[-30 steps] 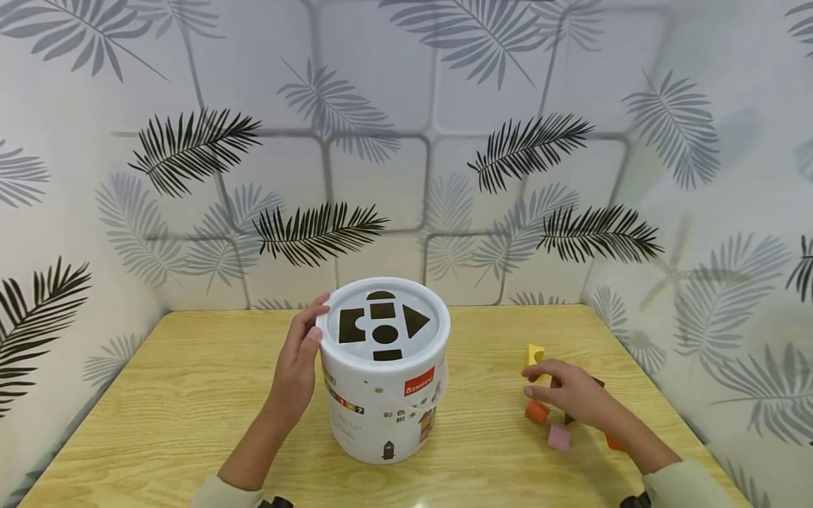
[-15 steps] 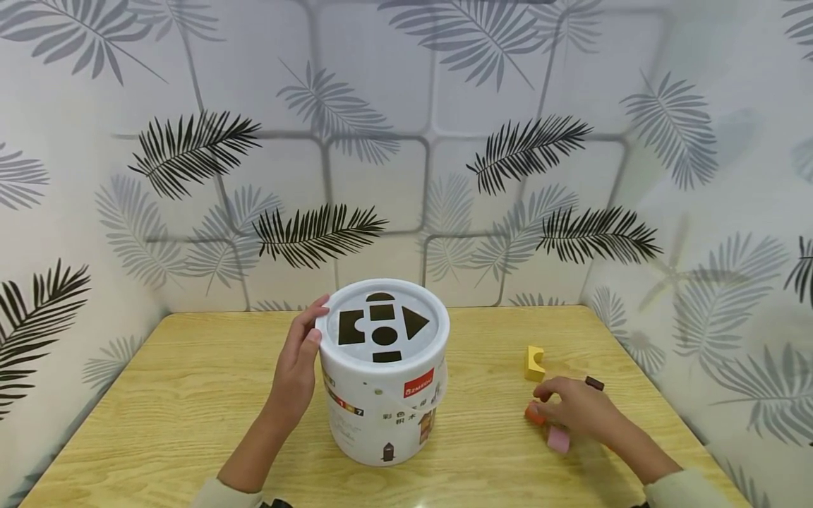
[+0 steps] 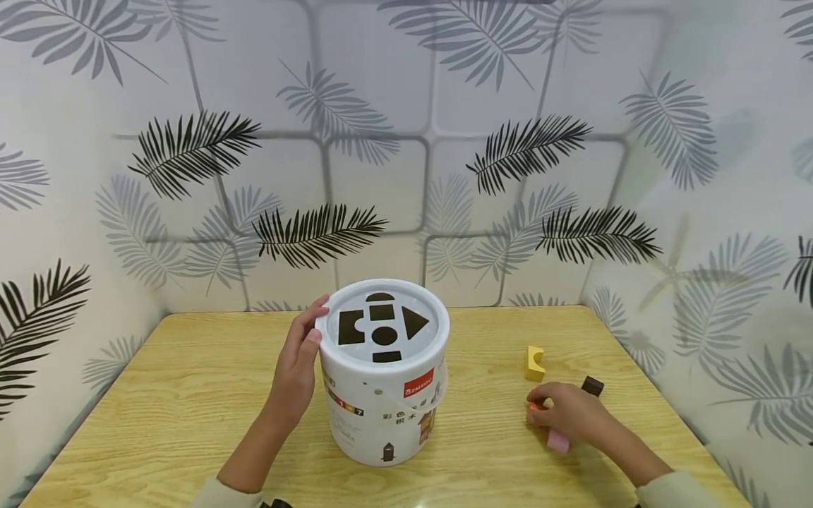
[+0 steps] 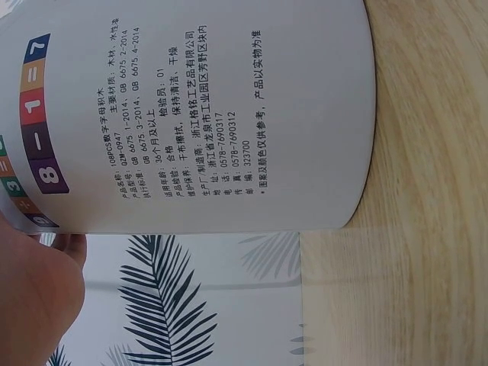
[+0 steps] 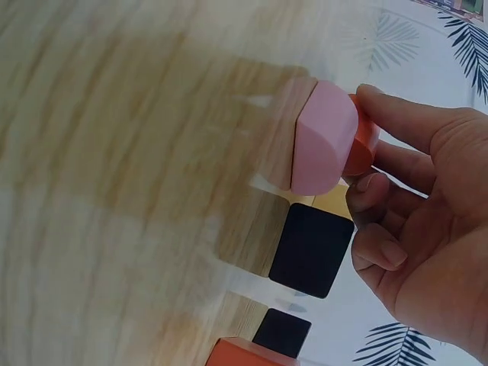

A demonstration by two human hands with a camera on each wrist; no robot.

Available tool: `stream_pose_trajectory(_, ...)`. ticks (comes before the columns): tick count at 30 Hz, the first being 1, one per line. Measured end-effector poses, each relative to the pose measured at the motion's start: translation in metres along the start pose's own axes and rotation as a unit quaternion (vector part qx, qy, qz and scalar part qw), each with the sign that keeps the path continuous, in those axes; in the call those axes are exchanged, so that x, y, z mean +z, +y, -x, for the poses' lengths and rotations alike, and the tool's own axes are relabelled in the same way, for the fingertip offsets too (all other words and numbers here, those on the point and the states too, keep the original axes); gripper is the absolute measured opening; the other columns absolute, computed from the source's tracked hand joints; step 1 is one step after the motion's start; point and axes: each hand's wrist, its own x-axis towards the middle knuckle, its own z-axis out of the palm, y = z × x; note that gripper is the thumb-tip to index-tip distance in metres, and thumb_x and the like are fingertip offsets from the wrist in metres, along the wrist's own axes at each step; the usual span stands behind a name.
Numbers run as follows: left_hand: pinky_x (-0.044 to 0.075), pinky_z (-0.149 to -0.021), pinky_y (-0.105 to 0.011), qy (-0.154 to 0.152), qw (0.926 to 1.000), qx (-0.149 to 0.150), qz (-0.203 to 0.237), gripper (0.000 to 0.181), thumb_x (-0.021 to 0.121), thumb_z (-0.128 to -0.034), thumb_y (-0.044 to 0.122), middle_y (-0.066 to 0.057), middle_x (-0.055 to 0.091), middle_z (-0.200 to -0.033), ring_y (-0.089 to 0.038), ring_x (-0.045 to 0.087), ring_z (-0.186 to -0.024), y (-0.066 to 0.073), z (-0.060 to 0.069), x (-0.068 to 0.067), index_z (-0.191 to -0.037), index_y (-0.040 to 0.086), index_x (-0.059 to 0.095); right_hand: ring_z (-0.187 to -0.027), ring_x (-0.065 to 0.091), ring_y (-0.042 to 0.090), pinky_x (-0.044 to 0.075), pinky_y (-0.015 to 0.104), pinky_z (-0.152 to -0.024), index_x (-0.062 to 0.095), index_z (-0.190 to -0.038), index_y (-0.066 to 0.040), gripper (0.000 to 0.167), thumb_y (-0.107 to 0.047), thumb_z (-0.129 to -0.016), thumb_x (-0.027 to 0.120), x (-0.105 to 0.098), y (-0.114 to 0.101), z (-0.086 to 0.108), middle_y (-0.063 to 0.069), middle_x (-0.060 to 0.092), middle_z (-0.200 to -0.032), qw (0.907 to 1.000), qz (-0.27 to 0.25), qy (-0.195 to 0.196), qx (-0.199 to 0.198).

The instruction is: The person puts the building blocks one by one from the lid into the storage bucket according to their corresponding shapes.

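A white bucket (image 3: 381, 409) stands upright, its lid (image 3: 330, 339) pierced with several shaped holes. My left hand (image 3: 295, 370) holds the bucket's upper left side, fingers around the rim and thumb on the near side. To the right, my right hand (image 3: 571, 409) pinches a small orange, round-sided block (image 5: 362, 141) low over the table. A pink block (image 5: 324, 137) with a curved top lies right beside it. Behind the hand sits a yellow block (image 3: 534, 363) with a rounded notch, and a dark block (image 3: 593, 385) lies past the knuckles.
Another dark block (image 5: 282, 333) and an orange-red block (image 5: 240, 354) appear low in the right wrist view. A wooden table (image 3: 209, 395) carries everything, with leaf-patterned walls (image 3: 381, 176) behind and at both sides. The bucket's white handle (image 3: 440, 395) hangs on its right.
My right hand has come down and nearer from beside the yellow block and now pinches the orange block. The left hand and bucket have stayed put.
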Motion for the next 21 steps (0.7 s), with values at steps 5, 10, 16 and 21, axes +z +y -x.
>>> stream_pose_trajectory(5,0.033,-0.114,-0.013,0.001,1.0,0.004,0.001,0.035,0.031,-0.1095,0.012,-0.004,0.035,-0.162,-0.008,0.034,-0.147,0.001,-0.0004,0.0005,-0.142,0.005,0.043,-0.089,0.063,0.013,0.053,0.036,-0.074,0.074,-0.113,-0.012,0.033,-0.033,-0.089,0.076,-0.0018,-0.0031,0.001,0.002,0.073,-0.109,0.9996,-0.028,-0.003,0.007)
stream_pose_trajectory(10,0.032,-0.114,-0.013,0.005,1.0,0.007,0.0,0.036,0.03,-0.109,0.01,-0.005,0.036,-0.161,-0.007,0.034,-0.147,0.0012,-0.0002,0.0009,-0.142,0.004,0.043,-0.074,0.053,0.012,0.046,0.028,-0.063,0.07,-0.119,-0.011,0.035,-0.033,-0.092,0.073,-0.0047,-0.0072,0.0036,0.002,0.071,-0.114,0.9953,-0.095,-0.007,0.016)
stream_pose_trajectory(16,0.033,-0.114,-0.014,0.006,1.0,0.004,0.0,0.035,0.031,-0.109,0.01,-0.006,0.036,-0.161,-0.007,0.034,-0.147,0.0026,-0.0001,0.0013,-0.142,0.003,0.043,-0.069,0.05,0.011,0.043,0.026,-0.057,0.069,-0.121,-0.012,0.038,-0.038,-0.092,0.072,-0.004,-0.01,0.0039,-0.001,0.07,-0.111,0.9909,-0.133,0.009,0.014)
stream_pose_trajectory(21,0.032,-0.115,-0.014,0.007,1.0,0.002,0.0,0.035,0.031,-0.1092,0.011,-0.005,0.036,-0.161,-0.007,0.034,-0.147,0.0032,0.0003,0.0017,-0.142,0.003,0.043,-0.063,0.046,0.005,0.042,0.024,-0.053,0.066,-0.126,-0.005,0.043,-0.034,-0.094,0.071,-0.0022,-0.01,0.0037,0.004,0.07,-0.111,0.9882,-0.148,0.027,-0.025)
